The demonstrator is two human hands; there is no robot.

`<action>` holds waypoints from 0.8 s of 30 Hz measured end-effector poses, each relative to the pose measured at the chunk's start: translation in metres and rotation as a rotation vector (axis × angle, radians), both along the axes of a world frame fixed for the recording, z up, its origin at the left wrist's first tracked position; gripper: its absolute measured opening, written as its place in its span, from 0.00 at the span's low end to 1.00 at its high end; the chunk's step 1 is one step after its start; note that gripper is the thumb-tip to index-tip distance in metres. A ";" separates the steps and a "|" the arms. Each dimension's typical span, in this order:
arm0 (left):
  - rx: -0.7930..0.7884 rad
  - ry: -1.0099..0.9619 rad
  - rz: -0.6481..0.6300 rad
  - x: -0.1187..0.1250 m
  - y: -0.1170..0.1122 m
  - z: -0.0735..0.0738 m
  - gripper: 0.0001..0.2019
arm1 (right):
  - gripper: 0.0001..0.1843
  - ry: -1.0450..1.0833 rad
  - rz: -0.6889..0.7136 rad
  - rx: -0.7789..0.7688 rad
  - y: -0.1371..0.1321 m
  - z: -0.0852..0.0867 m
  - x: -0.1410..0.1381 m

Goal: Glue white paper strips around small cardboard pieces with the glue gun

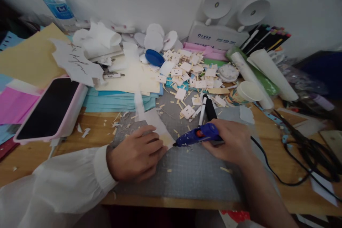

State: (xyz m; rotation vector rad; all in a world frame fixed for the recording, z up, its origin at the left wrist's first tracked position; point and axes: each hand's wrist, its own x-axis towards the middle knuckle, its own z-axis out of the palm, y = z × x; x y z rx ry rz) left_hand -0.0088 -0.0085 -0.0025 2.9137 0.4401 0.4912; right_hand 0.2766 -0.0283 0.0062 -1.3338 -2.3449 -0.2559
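Note:
My right hand (pixel 232 141) grips a blue glue gun (pixel 197 135) with an orange button, its nozzle pointing left at a cream paper piece (pixel 159 127). My left hand (pixel 137 151), fingers curled, presses that paper down on the grey cutting mat (pixel 192 171). The nozzle tip sits at the paper's right edge, next to my left fingertips. A black cord (pixel 269 165) runs right from the gun.
A heap of small cream cut-outs (pixel 189 73) lies behind the mat, with a white pen and a black pen (pixel 206 108). A phone in a pink case (pixel 50 108), coloured paper sheets, a paper cup (pixel 249 92), rolled papers, markers and scissors (pixel 307 142) crowd the wooden table.

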 end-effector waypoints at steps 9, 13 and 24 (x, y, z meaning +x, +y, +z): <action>-0.006 0.003 -0.009 0.000 0.000 0.000 0.16 | 0.06 -0.021 0.027 0.002 0.000 0.002 -0.001; -0.007 0.000 -0.010 0.000 -0.001 -0.001 0.16 | 0.07 -0.013 0.003 -0.021 0.000 0.001 -0.001; 0.004 -0.003 -0.011 0.000 -0.001 -0.001 0.15 | 0.07 -0.057 0.016 0.078 0.003 0.003 -0.008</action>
